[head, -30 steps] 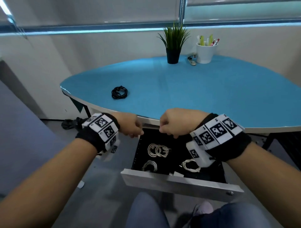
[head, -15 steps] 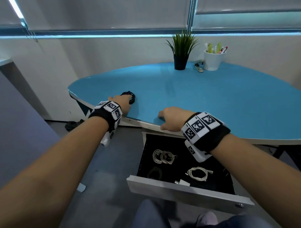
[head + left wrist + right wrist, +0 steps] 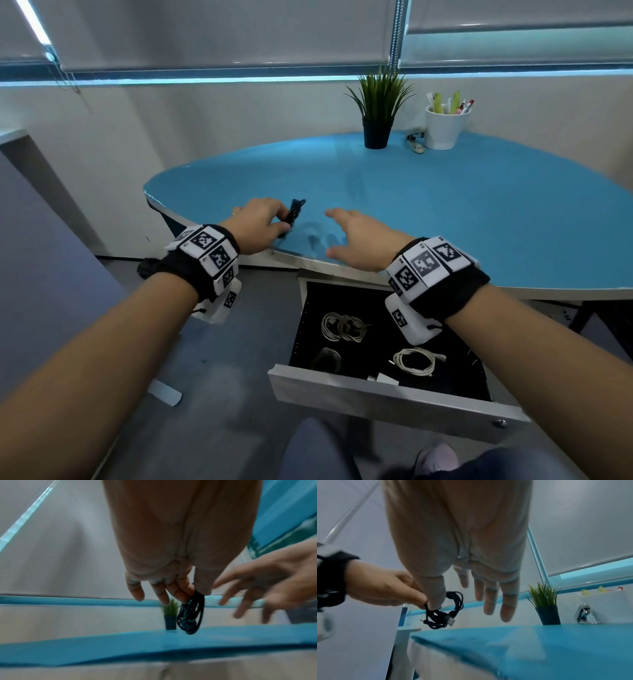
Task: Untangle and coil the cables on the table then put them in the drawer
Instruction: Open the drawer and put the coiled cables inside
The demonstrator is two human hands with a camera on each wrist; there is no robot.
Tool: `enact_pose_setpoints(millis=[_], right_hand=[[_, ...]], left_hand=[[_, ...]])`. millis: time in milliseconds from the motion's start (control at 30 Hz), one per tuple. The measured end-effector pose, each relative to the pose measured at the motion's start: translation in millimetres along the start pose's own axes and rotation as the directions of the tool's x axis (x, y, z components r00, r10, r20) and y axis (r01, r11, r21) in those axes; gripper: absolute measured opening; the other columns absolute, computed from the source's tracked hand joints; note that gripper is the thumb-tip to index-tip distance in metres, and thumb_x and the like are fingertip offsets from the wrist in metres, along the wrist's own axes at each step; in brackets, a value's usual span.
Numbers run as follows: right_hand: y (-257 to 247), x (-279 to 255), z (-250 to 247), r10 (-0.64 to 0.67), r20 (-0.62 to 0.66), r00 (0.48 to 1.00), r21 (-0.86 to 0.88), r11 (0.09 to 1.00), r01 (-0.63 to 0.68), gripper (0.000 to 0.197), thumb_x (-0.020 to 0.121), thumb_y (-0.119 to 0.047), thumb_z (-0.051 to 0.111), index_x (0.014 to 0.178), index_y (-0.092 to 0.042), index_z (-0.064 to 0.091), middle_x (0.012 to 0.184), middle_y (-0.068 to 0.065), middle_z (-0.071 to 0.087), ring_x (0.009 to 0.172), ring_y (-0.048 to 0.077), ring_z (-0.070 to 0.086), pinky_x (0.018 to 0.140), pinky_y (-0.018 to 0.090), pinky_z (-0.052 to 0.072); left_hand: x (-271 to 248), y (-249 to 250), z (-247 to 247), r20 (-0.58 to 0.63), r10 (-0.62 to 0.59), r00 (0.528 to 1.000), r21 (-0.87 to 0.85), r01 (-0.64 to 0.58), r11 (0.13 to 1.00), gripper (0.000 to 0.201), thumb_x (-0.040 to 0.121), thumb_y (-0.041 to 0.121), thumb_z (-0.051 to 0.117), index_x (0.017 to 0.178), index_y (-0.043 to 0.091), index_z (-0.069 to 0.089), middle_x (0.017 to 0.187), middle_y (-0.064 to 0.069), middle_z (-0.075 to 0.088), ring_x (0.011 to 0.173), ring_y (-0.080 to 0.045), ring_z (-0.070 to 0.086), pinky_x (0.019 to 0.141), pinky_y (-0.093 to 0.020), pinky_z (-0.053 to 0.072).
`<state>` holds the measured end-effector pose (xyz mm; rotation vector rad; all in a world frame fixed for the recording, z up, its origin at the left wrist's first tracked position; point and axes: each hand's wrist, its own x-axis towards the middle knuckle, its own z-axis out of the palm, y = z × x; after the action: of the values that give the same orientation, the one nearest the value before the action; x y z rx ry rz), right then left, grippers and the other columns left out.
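A small black coiled cable (image 3: pixel 295 211) (image 3: pixel 191 615) (image 3: pixel 447 614) hangs just above the blue table (image 3: pixel 445 212), near its left front edge. My left hand (image 3: pixel 260 222) (image 3: pixel 171 588) pinches it between thumb and fingers. A silver USB plug shows at the coil's lower end in the right wrist view. My right hand (image 3: pixel 356 240) (image 3: pixel 488 595) hovers to the right of the cable with straight spread fingers, holding nothing. Below the table edge the black drawer (image 3: pixel 387 404) stands pulled out, with coiled cables (image 3: pixel 344 327) and a white coil (image 3: pixel 414 361) inside.
A potted green plant (image 3: pixel 378 113) and a white pen cup (image 3: pixel 443 125) stand at the table's far edge, with a small stapler (image 3: pixel 415 143) between them. My knees (image 3: pixel 342 452) are under the drawer front. A grey cabinet (image 3: pixel 41 257) is at the left.
Both hands rose from the drawer to the table. The left hand reached the black coil and lifted it off the surface. The right hand opened and moved toward it.
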<state>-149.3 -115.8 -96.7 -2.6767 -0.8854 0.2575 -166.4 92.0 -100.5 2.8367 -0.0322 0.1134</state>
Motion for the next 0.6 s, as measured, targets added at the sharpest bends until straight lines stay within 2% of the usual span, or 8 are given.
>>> enact_pose_setpoints(millis=[67, 133, 200, 267, 367, 467, 533, 600], right_hand=[[-1, -4, -8, -0.033, -0.082, 0.996, 0.11, 0.993, 0.042, 0.074, 0.09, -0.026, 0.058, 0.149, -0.026, 0.013, 0.15, 0.009, 0.025, 0.127, 0.026, 0.043, 0.104, 0.037, 0.036], [-1, -8, -16, -0.062, -0.118, 0.991, 0.163, 0.983, 0.081, 0.07, 0.091, -0.021, 0.058, 0.147, -0.03, 0.018, 0.147, 0.005, 0.027, 0.12, 0.023, 0.048, 0.102, 0.034, 0.038], [3, -15, -23, -0.086, -0.149, 0.985, 0.159, 0.981, 0.109, 0.051, 0.093, -0.018, 0.054, 0.139, -0.027, 0.037, 0.136, 0.0, 0.04, 0.106, 0.018, 0.051, 0.097, 0.028, 0.038], [9, -26, -30, -0.084, -0.144, 0.986, 0.14, 0.985, 0.105, 0.029, 0.093, -0.016, 0.052, 0.121, -0.022, 0.056, 0.109, -0.005, 0.055, 0.09, 0.014, 0.051, 0.085, 0.026, 0.041], [18, -48, -37, -0.051, -0.059, 0.997, 0.126, 0.99, 0.058, 0.017, 0.089, -0.015, 0.057, 0.105, -0.02, 0.063, 0.089, 0.0, 0.064, 0.08, 0.017, 0.059, 0.068, 0.025, 0.043], [24, -69, -36, -0.012, 0.053, 0.999, 0.143, 0.99, 0.004, 0.012, 0.083, -0.015, 0.065, 0.094, -0.02, 0.067, 0.072, -0.002, 0.068, 0.061, 0.01, 0.061, 0.058, 0.018, 0.045], [31, -78, -29, 0.021, 0.139, 0.99, 0.126, 0.991, -0.039, 0.01, 0.081, -0.015, 0.068, 0.09, -0.02, 0.067, 0.059, -0.01, 0.064, 0.052, 0.006, 0.06, 0.057, 0.019, 0.045], [40, -84, -17, 0.066, 0.236, 0.97, 0.103, 0.99, -0.092, 0.011, 0.081, -0.014, 0.068, 0.084, -0.023, 0.064, 0.062, -0.009, 0.066, 0.05, 0.005, 0.062, 0.057, 0.02, 0.046]], left_hand=[[-14, 13, -4, 0.025, 0.106, 0.994, -0.111, -0.103, 0.989, 0.014, 0.093, 0.025, 0.052, 0.106, 0.02, 0.056, 0.115, -0.004, 0.055, 0.106, -0.024, 0.049, 0.097, -0.041, 0.038], [-26, 29, -4, 0.035, 0.209, 0.977, -0.197, -0.198, 0.96, 0.013, 0.093, 0.022, 0.053, 0.105, 0.018, 0.056, 0.11, -0.001, 0.056, 0.1, -0.018, 0.05, 0.092, -0.032, 0.038], [-35, 45, -4, 0.029, 0.293, 0.956, -0.275, -0.274, 0.921, 0.014, 0.093, 0.016, 0.052, 0.106, 0.011, 0.056, 0.1, 0.004, 0.055, 0.089, -0.007, 0.049, 0.083, -0.017, 0.036], [-43, 60, 0, 0.027, 0.344, 0.939, -0.335, -0.316, 0.888, 0.014, 0.093, 0.012, 0.052, 0.106, 0.007, 0.056, 0.093, 0.01, 0.054, 0.084, 0.003, 0.049, 0.078, -0.006, 0.033], [-49, 69, 16, 0.062, 0.377, 0.924, -0.349, -0.334, 0.876, 0.018, 0.093, 0.011, 0.053, 0.11, 0.006, 0.056, 0.103, 0.002, 0.057, 0.093, -0.007, 0.05, 0.084, -0.015, 0.037], [-56, 74, 38, 0.139, 0.358, 0.923, -0.385, -0.283, 0.878, 0.018, 0.091, 0.01, 0.055, 0.109, 0.007, 0.055, 0.103, -0.002, 0.059, 0.094, -0.014, 0.053, 0.084, -0.021, 0.04], [-59, 75, 56, 0.25, 0.348, 0.903, -0.368, -0.244, 0.897, 0.018, 0.09, 0.011, 0.057, 0.108, 0.009, 0.054, 0.102, -0.002, 0.06, 0.093, -0.015, 0.056, 0.085, -0.022, 0.043], [-60, 76, 76, 0.401, 0.285, 0.87, -0.233, -0.205, 0.951, 0.022, 0.09, 0.019, 0.058, 0.111, 0.014, 0.055, 0.107, -0.002, 0.062, 0.096, -0.017, 0.058, 0.087, -0.027, 0.046]])
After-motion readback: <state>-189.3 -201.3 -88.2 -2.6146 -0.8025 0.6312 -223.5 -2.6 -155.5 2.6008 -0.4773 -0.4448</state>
